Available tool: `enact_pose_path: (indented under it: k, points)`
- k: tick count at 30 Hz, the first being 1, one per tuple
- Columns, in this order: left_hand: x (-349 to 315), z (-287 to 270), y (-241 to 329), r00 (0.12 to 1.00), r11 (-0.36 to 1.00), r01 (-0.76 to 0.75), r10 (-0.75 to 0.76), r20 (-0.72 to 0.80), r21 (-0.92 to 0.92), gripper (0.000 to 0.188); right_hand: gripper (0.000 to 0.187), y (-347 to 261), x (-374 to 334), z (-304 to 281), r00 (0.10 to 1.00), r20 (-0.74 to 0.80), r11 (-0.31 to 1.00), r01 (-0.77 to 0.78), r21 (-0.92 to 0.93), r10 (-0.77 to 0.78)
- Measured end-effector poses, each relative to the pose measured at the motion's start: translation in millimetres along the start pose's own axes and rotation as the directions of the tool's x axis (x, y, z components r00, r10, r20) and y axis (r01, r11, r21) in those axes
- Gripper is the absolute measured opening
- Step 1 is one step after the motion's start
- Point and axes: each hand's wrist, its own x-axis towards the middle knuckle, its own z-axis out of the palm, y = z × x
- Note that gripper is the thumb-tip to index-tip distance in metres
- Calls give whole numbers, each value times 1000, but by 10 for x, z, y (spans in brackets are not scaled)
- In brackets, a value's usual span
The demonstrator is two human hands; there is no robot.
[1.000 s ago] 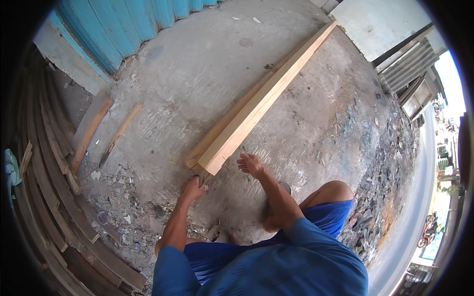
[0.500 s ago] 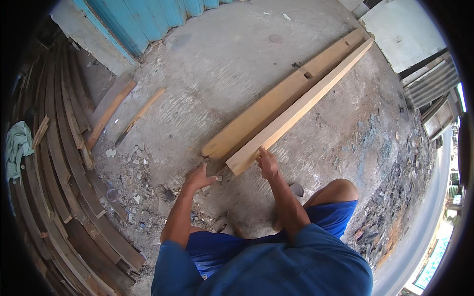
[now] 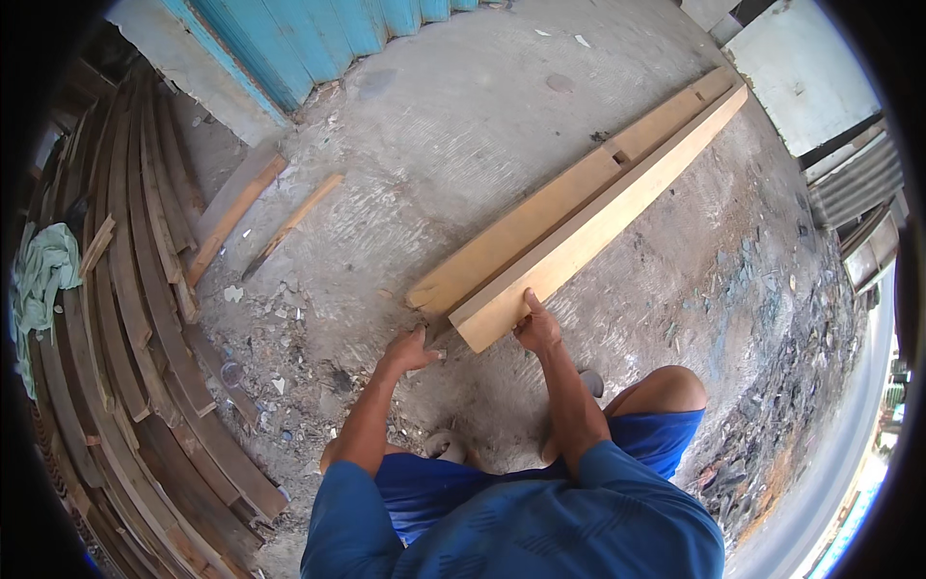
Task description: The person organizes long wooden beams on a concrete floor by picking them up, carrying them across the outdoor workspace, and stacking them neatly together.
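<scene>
Two long, pale wooden beams lie side by side, running from in front of me to the far right. My right hand is closed on the near end of the right-hand wooden beam, its thumb on the side face and its other fingers partly hidden below. That beam is tilted, with its broad right side showing. The left-hand beam has cut mortise slots in its upper face. Just short of its near end is my left hand, thumb and fingers apart, holding nothing visible.
Stacked dark planks fill the left side, a pale green cloth on them. Two short wood pieces lie on the concrete floor. Rubble is scattered near the planks. A blue metal door stands at the back left.
The right-hand beam has rolled toward the left-hand one, showing more of its right side, and the gap between them is narrower. My right thumb is now on its side face.
</scene>
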Motion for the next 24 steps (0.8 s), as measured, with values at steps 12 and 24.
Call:
enact_pose_path:
  k: [12, 24]
  points:
    - [0, -40, -8, 995, 998, -15, 21, 93, -57, 57, 67, 57, -714, -111, 972, 54, 964, 218, 154, -228]
    - [172, -146, 45, 975, 1000, -18, 17, 222, 4, 58, 70, -31, -885, -618, 856, -477, 911, -18, -411, -198]
